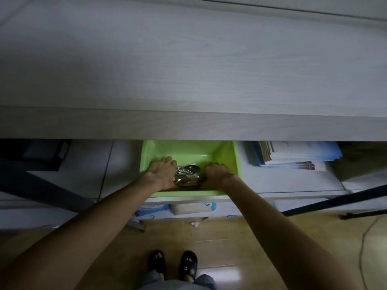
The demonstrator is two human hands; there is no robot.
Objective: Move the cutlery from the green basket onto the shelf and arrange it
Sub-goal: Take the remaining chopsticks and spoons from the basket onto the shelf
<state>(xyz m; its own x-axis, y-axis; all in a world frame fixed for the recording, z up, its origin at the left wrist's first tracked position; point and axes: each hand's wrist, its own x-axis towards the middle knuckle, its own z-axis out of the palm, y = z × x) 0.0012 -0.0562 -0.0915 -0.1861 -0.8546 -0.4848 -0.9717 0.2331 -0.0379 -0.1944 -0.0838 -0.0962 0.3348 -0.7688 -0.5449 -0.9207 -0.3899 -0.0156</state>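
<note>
Both hands, left hand [162,171] and right hand [215,172], grip wrapped cutlery [186,174] inside green basket [188,150].

Green basket under a pale shelf

The shelf [188,65] was whitish grey with faint wood grain; at six o'clock of it the basket [235,162] was bright lime green, holding silver and bronze-toned cutlery [187,174]. At three o'clock of the basket lay a white and blue paper stack [293,155]; the floor [240,243] was tan tile, the sandals [172,263] black.
</note>
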